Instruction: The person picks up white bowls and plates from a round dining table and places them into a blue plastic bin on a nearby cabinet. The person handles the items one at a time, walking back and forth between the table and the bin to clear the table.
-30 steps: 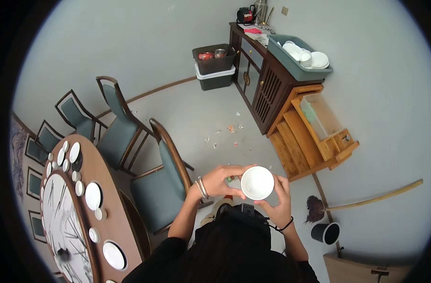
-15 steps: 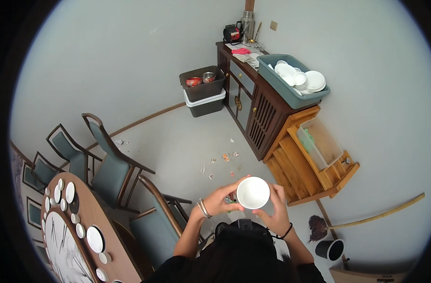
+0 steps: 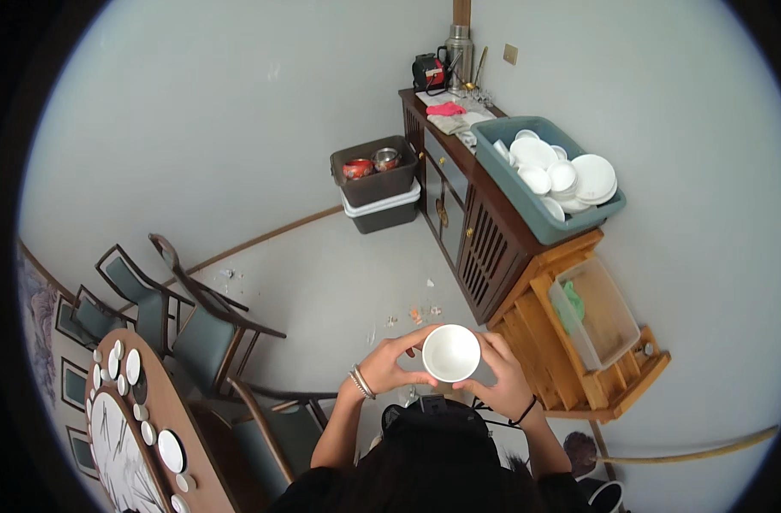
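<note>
A small round white bowl (image 3: 451,353) is held in front of my body, its hollow facing up toward me. My left hand (image 3: 390,368) grips it from the left side, with the thumb near the lower rim and the fingers behind. On the opposite side, my right hand (image 3: 502,376) is closed around it in the same way. Nothing shows inside the bowl. Whether other bowls are stacked beneath it cannot be seen. Ahead and to the right, a grey-green tub (image 3: 549,224) on the dark wooden cabinet (image 3: 493,201) holds several white plates and bowls.
A wooden step rack (image 3: 536,350) with a clear plastic bin (image 3: 609,316) adjoins the cabinet. Stacked dark bins (image 3: 378,192) stand beyond. To the left are chairs (image 3: 207,333) and a round table (image 3: 189,427) set with dishes. Litter (image 3: 414,315) lies on the floor. A broom (image 3: 581,451) is at right.
Both hands keep hold of the bowl. The view has shifted: the cabinet, tub and rack appear lower and somewhat farther right, and the tub looks larger. The broom has slid lower too.
</note>
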A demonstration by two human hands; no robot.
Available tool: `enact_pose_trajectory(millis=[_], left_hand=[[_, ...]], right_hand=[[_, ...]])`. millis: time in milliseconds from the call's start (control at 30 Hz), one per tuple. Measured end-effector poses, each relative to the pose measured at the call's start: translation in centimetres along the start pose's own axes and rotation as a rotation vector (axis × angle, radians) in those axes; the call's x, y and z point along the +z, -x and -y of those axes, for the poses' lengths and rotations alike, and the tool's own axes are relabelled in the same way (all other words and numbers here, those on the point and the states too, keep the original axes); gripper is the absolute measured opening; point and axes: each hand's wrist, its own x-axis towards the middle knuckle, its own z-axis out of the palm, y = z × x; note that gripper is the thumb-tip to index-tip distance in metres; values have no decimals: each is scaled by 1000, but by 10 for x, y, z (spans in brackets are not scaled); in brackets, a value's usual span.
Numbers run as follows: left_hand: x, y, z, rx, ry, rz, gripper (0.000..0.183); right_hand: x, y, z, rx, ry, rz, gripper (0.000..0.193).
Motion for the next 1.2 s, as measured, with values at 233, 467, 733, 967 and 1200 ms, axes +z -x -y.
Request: enact_pose_trajectory(millis=[233,467,733,967,1200], left_hand=[[3,-109,4,-2,-32,-35,83],[2,-184,6,37,-46,-23,81],[-10,-252,19,170,-65,70,78],[-32,-310,51,209,-27,215,76],[-91,-374,93,258,21,308,76]], right_hand=[[-76,-64,-62,-53,140,4,73],[-113,-97,-104,2,122,-38,74],[-131,-121,-126,146,-12,-126,74],[-127,-153,-149,253,41,-231,72],[-109,-230,-170,301,147,-319,72]])
